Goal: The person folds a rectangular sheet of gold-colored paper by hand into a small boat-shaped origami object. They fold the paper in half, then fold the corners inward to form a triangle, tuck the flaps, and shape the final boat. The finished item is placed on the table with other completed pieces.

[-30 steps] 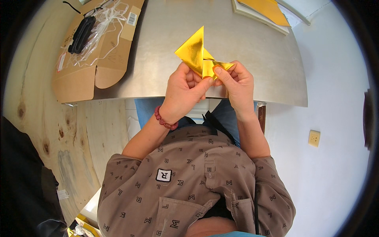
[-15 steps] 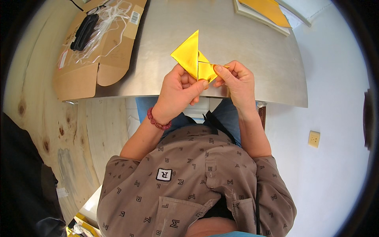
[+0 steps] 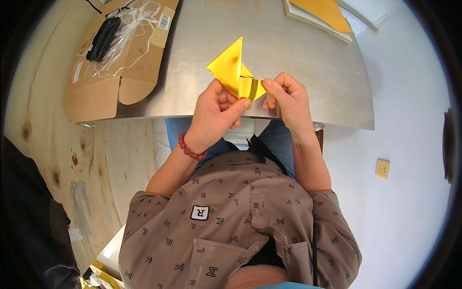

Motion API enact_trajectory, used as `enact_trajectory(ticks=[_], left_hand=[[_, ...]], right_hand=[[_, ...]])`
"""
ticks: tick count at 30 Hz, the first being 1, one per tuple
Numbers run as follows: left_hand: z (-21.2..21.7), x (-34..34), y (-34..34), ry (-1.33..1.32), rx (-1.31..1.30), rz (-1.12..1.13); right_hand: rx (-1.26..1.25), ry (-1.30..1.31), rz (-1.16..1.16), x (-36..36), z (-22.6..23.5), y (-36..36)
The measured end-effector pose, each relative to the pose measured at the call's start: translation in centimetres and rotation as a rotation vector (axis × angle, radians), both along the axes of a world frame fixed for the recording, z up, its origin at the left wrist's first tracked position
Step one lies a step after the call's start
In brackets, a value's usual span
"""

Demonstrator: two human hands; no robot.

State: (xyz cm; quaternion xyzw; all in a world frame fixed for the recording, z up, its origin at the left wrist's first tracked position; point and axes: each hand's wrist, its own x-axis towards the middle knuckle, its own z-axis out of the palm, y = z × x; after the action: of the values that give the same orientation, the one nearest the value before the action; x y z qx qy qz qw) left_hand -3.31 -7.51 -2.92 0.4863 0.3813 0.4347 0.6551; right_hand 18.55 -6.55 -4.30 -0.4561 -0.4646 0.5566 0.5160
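Note:
A piece of shiny gold origami paper (image 3: 227, 65), folded into triangular flaps, is held up over the near edge of the metal table. My left hand (image 3: 215, 107) grips its lower part, thumb on the front near the bottom corner and fingers curled behind. My right hand (image 3: 288, 98) pinches the right-hand tip of the smaller flap between thumb and forefinger. One large triangle points up and away on the left; the smaller flap shows a dark reflected band. The paper's underside is hidden.
A metal table (image 3: 216, 29) spans the space ahead. At its left lies an opened cardboard box (image 3: 139, 72) with clear plastic strips (image 3: 139, 24) and a black pouch (image 3: 103, 39). At the far right, orange-yellow paper (image 3: 325, 14) rests on a white stack (image 3: 313, 26).
The smaller flap has shifted its angle and now reflects a dark band. My right fingertips have moved slightly left along its tip. My left hand keeps its hold.

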Motion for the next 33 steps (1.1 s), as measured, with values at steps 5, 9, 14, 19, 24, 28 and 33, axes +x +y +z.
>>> enact_trajectory(ticks=[5,9,14,19,24,28,33], left_hand=[[0.5,-2.2,-0.1,-0.258,-0.156,-0.129],[-0.2,-3.4,0.0,-0.874,-0.508,-0.646],[-2.2,-2.0,0.0,-1.181,-0.71,-0.758],[-2.4,-2.3,0.2,-1.139,-0.704,-0.678],[-1.6,-2.7,0.6,-0.238,-0.029,-0.1],[-0.8,-1.5,0.5,-0.059,0.239,0.079],[-0.1,-0.7,0.3,-0.168,0.117,0.076]], right_hand=[[0.116,0.341,-0.094,1.2,-0.1,1.0],[0.223,0.273,0.074,0.7,-0.2,0.5],[0.166,0.235,0.328,0.6,0.1,-0.2],[0.159,0.344,0.227,0.3,-0.4,0.1],[0.181,0.274,0.139,0.1,-0.4,0.0],[0.17,0.202,0.115,-0.7,-0.1,-0.2],[0.197,0.198,-0.014,-2.1,0.1,-1.0]])
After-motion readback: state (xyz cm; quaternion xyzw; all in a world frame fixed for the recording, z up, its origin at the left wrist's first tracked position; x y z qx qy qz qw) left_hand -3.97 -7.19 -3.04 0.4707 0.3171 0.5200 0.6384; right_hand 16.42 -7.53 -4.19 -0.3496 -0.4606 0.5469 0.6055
